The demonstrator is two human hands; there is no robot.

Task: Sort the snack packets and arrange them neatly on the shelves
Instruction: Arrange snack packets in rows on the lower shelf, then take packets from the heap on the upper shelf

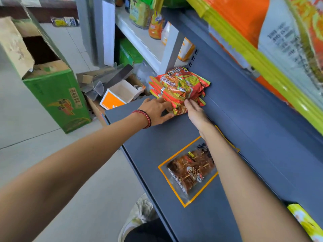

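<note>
A stack of red and yellow snack packets lies at the far left end of the dark blue shelf. My left hand, with a red bead bracelet at the wrist, holds the stack's near left edge, thumb under it. My right hand touches the stack's near right corner with its fingertips. A clear packet of brown snacks with an orange border lies flat on the shelf, partly under my right forearm.
Large orange and green bags hang from the shelf above at right. A yellow packet sits at the lower right. On the floor left stand an open green carton and a box of cardboard scraps. White shelving behind holds jars.
</note>
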